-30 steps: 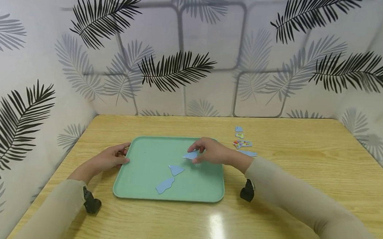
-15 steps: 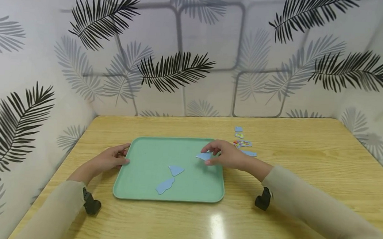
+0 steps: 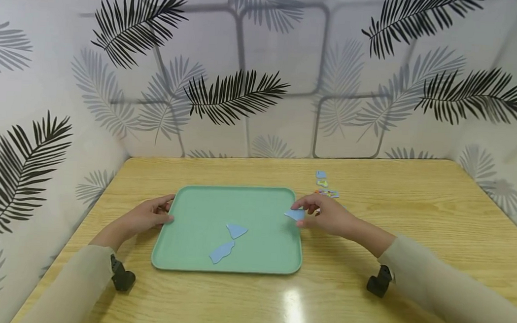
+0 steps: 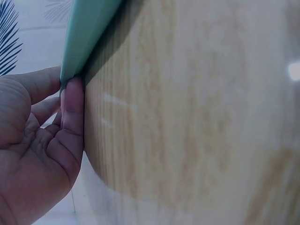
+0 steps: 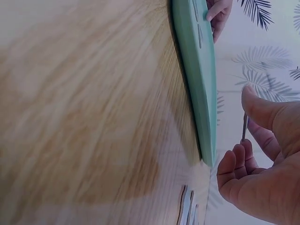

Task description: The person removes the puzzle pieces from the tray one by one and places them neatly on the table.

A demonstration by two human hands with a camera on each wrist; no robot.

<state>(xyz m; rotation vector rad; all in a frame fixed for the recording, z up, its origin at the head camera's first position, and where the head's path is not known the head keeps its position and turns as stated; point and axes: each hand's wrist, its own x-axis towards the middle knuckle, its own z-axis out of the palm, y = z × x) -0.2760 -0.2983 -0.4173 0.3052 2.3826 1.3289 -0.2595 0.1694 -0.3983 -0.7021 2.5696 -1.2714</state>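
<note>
A green tray (image 3: pixel 253 250) lies on the table. My left hand (image 3: pixel 148 216) grips its left edge; in the left wrist view my left hand (image 4: pixel 42 122) has the thumb above and fingers beneath the tray's rim (image 4: pixel 86 42). Over the tray's right edge, my right hand (image 3: pixel 328 216) pinches a blue piece (image 3: pixel 295 214). The right wrist view shows that piece (image 5: pixel 245 125) edge-on between thumb and fingers of my right hand (image 5: pixel 269 145), clear of the tray. Two more blue pieces, one roughly triangular (image 3: pixel 237 231) and one elongated (image 3: pixel 222 251), lie on the tray.
On the wooden table (image 3: pixel 416 205), beyond my right hand, lie a small blue piece (image 3: pixel 321 174), a yellow-patterned piece (image 3: pixel 322 183) and a multicoloured piece (image 3: pixel 329 193). A leaf-patterned backdrop (image 3: pixel 288 119) stands behind the table.
My right hand has moved right with the blue piece, from above the tray's middle to its right edge. My left hand stays on the tray; the two pieces there have not moved.
</note>
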